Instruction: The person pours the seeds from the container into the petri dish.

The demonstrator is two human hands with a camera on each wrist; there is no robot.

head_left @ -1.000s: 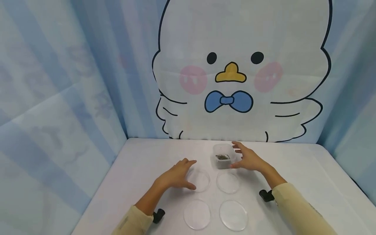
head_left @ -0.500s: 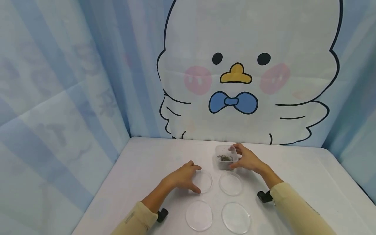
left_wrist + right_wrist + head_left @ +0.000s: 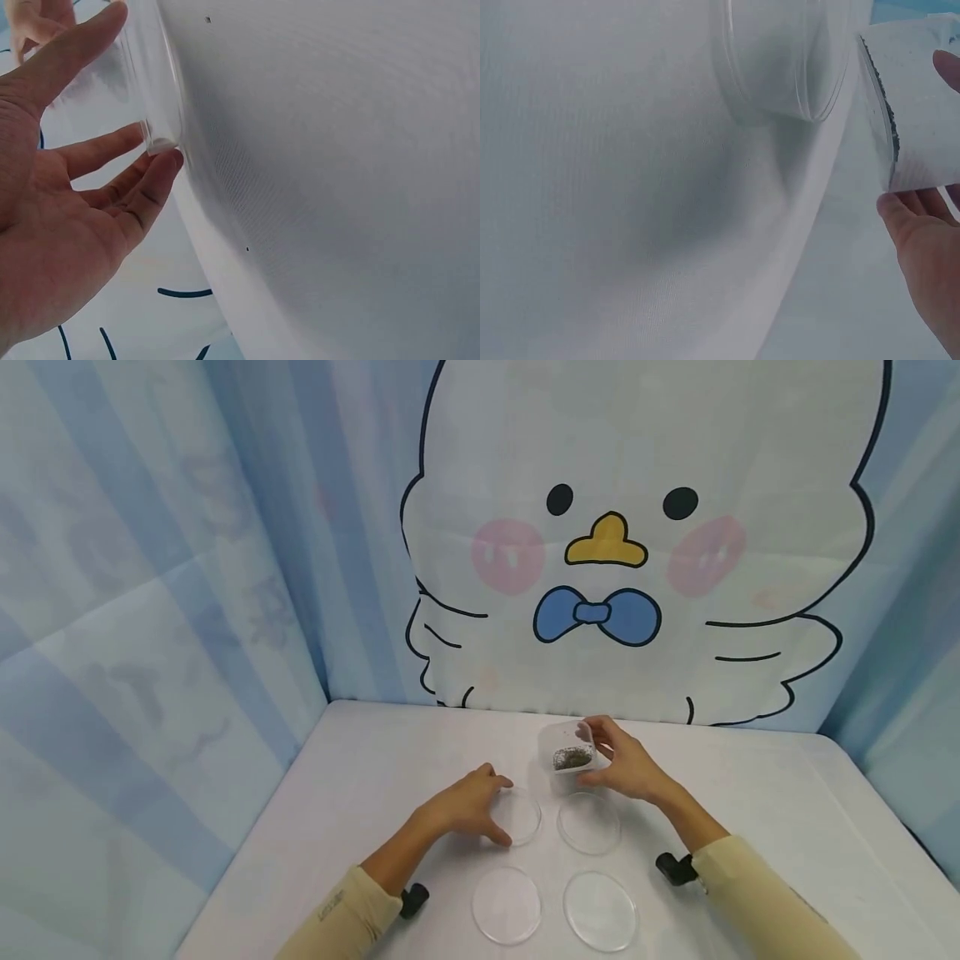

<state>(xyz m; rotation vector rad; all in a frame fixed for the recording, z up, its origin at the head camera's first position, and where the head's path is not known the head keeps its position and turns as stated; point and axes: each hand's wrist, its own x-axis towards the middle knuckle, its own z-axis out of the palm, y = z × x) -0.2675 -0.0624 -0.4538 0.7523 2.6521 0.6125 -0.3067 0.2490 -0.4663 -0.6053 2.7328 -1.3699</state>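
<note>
My left hand [image 3: 468,806] has its thumb and fingers around the rim of a clear petri dish [image 3: 529,817], the far left one on the white table. The left wrist view shows fingertips [image 3: 166,161] at the dish's edge. At the back, my right hand [image 3: 633,770] grips a small translucent plastic box [image 3: 550,740] from its right side. Small dark grains [image 3: 572,757] lie in the box, which is tilted toward the front. In the right wrist view the grains form a dark line along one side of the box [image 3: 922,97].
Another petri dish [image 3: 589,823] lies right of the held one, just in front of the box. Two more, a left dish [image 3: 506,906] and a right dish [image 3: 600,911], lie nearer the front. A printed curtain [image 3: 375,610] hangs behind the table [image 3: 750,793].
My right hand has come around the box, then raised and tipped it toward the front, so the grains have shifted. My left hand has come in against the far left dish's rim.
</note>
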